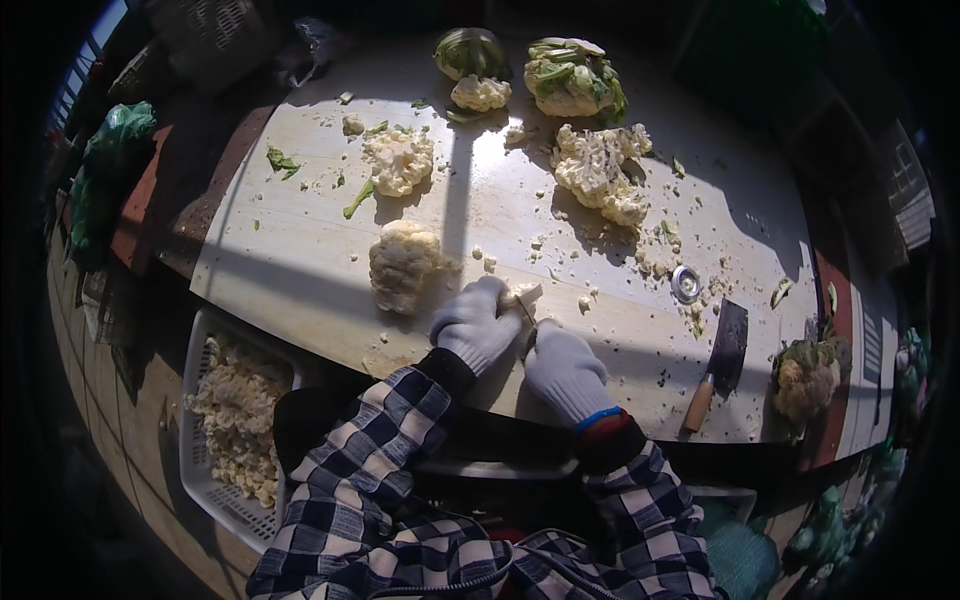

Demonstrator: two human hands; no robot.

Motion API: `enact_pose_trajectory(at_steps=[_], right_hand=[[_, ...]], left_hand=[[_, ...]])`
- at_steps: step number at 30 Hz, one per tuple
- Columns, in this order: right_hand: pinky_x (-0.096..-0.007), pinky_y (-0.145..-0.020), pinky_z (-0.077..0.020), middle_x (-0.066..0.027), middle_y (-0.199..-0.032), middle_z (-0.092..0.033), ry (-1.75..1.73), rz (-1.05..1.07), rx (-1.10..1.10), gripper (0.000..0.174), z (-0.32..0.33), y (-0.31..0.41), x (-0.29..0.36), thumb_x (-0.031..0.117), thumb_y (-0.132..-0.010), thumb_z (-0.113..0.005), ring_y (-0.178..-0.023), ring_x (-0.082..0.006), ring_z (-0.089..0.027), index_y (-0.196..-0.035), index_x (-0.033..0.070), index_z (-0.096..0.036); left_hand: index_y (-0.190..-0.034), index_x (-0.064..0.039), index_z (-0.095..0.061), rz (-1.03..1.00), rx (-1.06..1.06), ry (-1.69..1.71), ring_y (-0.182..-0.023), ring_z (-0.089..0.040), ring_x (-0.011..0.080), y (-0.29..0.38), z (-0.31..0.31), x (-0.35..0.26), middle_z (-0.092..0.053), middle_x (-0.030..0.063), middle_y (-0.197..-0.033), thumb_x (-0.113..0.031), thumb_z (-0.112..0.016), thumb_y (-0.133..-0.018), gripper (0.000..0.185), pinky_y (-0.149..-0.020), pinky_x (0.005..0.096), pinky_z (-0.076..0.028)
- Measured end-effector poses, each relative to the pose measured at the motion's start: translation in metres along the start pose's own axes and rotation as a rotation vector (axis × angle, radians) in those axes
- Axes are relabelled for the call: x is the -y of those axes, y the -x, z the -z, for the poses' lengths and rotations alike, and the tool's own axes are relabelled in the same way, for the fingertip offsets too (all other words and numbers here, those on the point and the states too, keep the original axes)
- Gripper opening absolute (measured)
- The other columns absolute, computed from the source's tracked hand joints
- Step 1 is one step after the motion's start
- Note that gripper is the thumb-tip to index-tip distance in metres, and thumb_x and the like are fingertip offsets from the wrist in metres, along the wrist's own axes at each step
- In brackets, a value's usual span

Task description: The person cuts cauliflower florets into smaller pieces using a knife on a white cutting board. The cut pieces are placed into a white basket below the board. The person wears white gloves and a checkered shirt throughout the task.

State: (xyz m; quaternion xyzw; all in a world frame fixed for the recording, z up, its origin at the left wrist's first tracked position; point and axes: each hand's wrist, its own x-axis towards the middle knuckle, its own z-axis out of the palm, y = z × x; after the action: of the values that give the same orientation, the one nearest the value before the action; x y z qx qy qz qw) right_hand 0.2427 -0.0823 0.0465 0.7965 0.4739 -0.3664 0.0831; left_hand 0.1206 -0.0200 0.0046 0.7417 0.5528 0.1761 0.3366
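My left hand [478, 319], in a white knit glove, is closed on a small cauliflower piece [520, 294] near the table's front edge. Facing it, my right hand [568, 369], gloved too, grips a small knife [527, 311] whose blade touches that piece. A cauliflower chunk [403, 266] lies just left of my left hand. Farther back rest a cut cauliflower piece [397, 161] and a larger, dark-speckled one [600, 172]. Two leafy cauliflower heads [574, 79] [472, 56] stand at the far edge. The knife's handle is mostly hidden in my right hand.
A cleaver [727, 349] with a wooden handle and a metal ring [685, 284] lie on the right of the white table [300, 225]. Another cauliflower [806, 379] sits at the right edge. A white plastic basket [196, 480] of florets stands below left. Crumbs and leaf scraps are scattered about.
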Motion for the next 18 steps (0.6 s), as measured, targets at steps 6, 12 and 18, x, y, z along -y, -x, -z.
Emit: enact_pose_trajectory(at_steps=[6, 12, 18], right_hand=[[-0.0639, -0.078, -0.0512, -0.0259, -0.103, -0.069, 0.038, 0.079, -0.06, 0.033, 0.007, 0.007, -0.005, 0.026, -0.092, -0.055, -0.098, -0.044, -0.068, -0.113, 0.001, -0.059], [-0.0577, -0.077, -0.0552, -0.0251, -0.098, -0.071, 0.053, 0.152, -0.122, 0.028, 0.004, 0.007, -0.01, 0.023, -0.091, -0.057, -0.093, -0.043, -0.07, -0.108, 0.001, -0.062], [-0.0564, -0.076, -0.0569, -0.0274, -0.103, -0.07, 0.061, 0.057, -0.102, 0.029, 0.012, 0.007, -0.003, 0.015, -0.088, -0.062, -0.098, -0.042, -0.071, -0.113, 0.001, -0.064]], left_hand=[[-0.099, -0.001, -0.066, 0.055, 0.087, -0.06, -0.083, -0.069, 0.0368, -0.005, 0.006, -0.01, -0.068, 0.0206, -0.09, -0.041, -0.069, -0.083, 0.043, -0.077, 0.0432, -0.054], [-0.096, -0.001, -0.063, 0.009, 0.044, -0.06, -0.076, -0.067, 0.042, -0.004, 0.006, -0.01, -0.065, 0.0244, -0.083, -0.037, -0.06, -0.084, 0.038, -0.07, 0.0512, -0.053], [-0.097, -0.002, -0.062, 0.037, 0.12, -0.156, -0.075, -0.066, 0.0432, -0.012, 0.005, -0.009, -0.065, 0.0258, -0.084, -0.037, -0.055, -0.084, 0.038, -0.067, 0.0563, -0.052]])
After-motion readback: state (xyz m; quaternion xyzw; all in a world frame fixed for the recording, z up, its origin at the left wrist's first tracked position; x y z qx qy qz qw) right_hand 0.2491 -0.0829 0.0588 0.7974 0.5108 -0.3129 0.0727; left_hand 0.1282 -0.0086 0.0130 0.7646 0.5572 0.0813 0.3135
